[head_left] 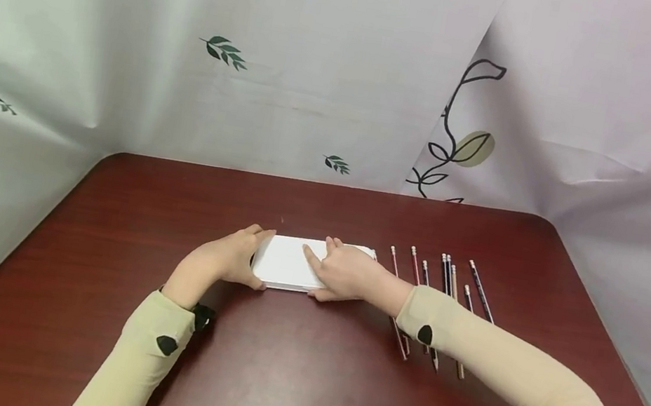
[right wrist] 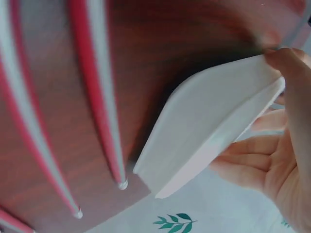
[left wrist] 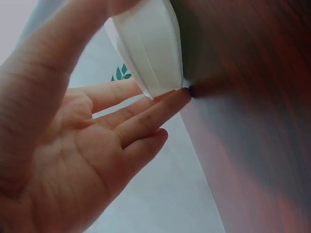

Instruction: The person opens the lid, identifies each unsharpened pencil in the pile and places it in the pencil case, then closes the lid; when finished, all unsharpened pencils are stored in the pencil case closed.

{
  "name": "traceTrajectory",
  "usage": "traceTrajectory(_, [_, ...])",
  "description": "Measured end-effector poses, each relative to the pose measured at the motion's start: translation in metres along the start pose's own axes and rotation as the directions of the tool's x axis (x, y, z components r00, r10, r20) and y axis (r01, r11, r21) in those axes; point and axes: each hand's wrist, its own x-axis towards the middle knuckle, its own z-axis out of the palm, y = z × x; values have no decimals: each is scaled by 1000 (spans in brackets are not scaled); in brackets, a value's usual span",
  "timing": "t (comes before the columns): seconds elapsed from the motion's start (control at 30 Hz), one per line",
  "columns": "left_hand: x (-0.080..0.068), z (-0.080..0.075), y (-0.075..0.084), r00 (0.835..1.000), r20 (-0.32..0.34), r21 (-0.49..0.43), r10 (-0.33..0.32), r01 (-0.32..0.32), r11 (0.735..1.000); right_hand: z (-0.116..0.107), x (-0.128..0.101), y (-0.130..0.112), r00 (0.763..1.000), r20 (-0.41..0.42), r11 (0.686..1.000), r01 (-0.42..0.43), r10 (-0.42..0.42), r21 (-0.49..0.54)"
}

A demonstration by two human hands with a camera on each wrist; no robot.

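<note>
A flat white rectangular box (head_left: 286, 261) lies lengthwise across the middle of the table. My left hand (head_left: 235, 256) grips its left end, thumb on the near side and fingers along the far side. From the right, my right hand (head_left: 346, 274) spans the box, with the thumb at the near edge, one finger stretched over the top and other fingers at the far edge. In the left wrist view the tapered end of the box (left wrist: 153, 48) shows between thumb and fingers. The opposite end (right wrist: 214, 107) appears in the right wrist view, low over the table; its underside is hidden.
Several pencils (head_left: 481, 290) with white eraser ends lie roughly side by side to the right of the box, some red-striped, some dark. My right forearm (head_left: 471, 332) crosses above them and hides their middles. A pale curtain with leaf prints (head_left: 275, 117) hangs behind the dark red table (head_left: 299, 369).
</note>
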Motion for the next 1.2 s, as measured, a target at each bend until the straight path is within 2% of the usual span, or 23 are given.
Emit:
traceTrajectory(0.27, [-1, -1, 0, 1000, -7, 38, -7, 7, 999, 5, 5, 3, 988, -53, 984, 135, -142, -115])
traceTrajectory(0.5, [0, -1, 3, 1000, -21, 39, 0, 1, 999, 7, 3, 0, 983, -45, 983, 175, -177, -47])
traceTrajectory(0.77, [0, -1, 0, 1000, -26, 28, -12, 12, 1000, 9, 3, -3, 977, -102, 982, 188, -189, -19])
traceTrajectory(1.03, [-2, 0, 1, 999, -47, 32, 9, -8, 999, 5, 4, -6, 985, 1, 984, 175, -175, 20])
traceTrajectory(1.2, [-1, 0, 1, 999, -48, 44, 10, -8, 999, 4, 4, -9, 986, 19, 986, 163, -164, 14])
